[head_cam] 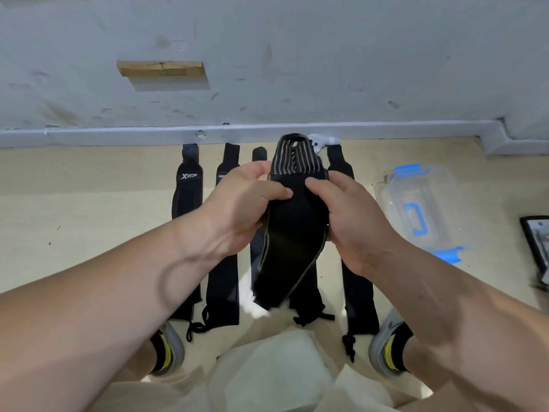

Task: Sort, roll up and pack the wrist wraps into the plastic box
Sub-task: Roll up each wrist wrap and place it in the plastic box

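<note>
fingers [276,190] of both hands pinch one black wrist wrap [292,233] above the floor [89,188].
left hand [243,200] and right hand [353,221] grip its upper part, thumbs on top; its tail hangs down. other wraps [187,203] lie in a row beneath, ends near the floor's far edge. plastic box [421,203] sits at the floor's right side, apart from them.

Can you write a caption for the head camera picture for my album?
Left hand and right hand grip a black wrist wrap over laid-out wraps, plastic box nearby.
</note>
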